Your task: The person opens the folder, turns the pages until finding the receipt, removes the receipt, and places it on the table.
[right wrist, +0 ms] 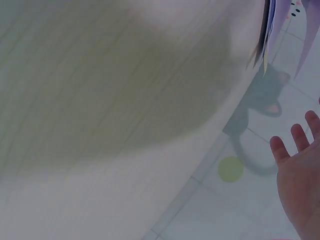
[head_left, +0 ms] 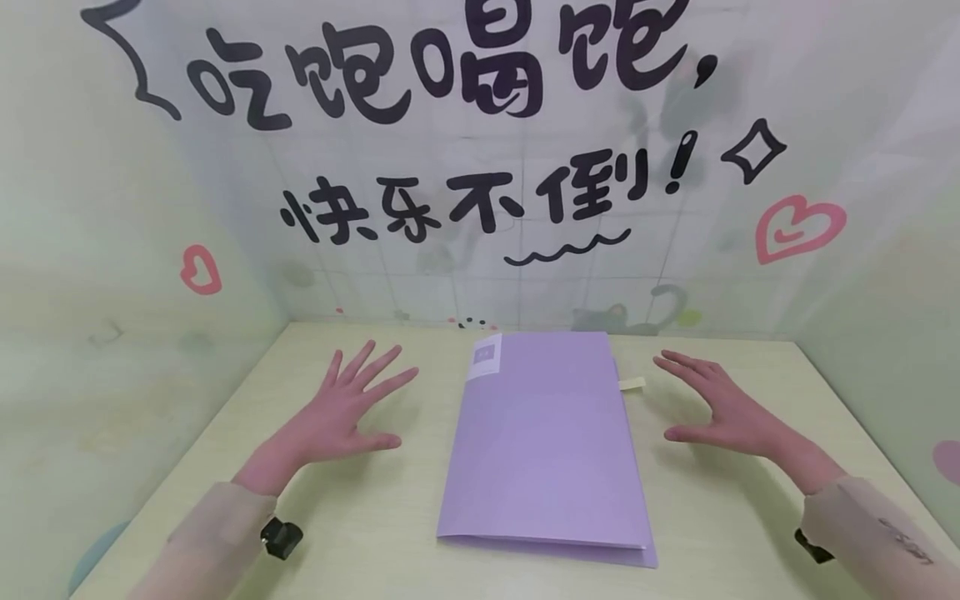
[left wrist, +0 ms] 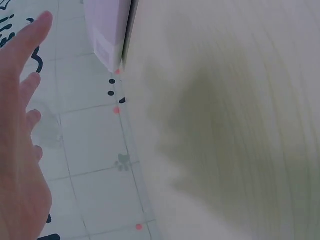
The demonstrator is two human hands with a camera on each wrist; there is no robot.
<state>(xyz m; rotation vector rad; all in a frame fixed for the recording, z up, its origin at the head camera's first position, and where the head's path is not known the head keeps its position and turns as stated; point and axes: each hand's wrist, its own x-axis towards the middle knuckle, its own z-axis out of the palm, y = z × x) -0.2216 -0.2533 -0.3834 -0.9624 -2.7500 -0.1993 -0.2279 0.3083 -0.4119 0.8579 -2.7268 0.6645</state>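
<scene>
A purple paper folder lies closed on the table, with a white label at its upper left corner. From its right edge sticks out a small cream tab. To the folder's left, my left hand hovers with fingers spread, touching nothing. My right hand is held off the folder's right side, fingers extended and thumb apart. In the left wrist view part of the left hand shows beside the folder's corner. The right wrist view catches the right hand and the folder's layered edge.
The pale wooden table ends at a back wall sheet printed with black characters and hearts. Light side walls stand left and right. Black wrist devices sit at both sleeves.
</scene>
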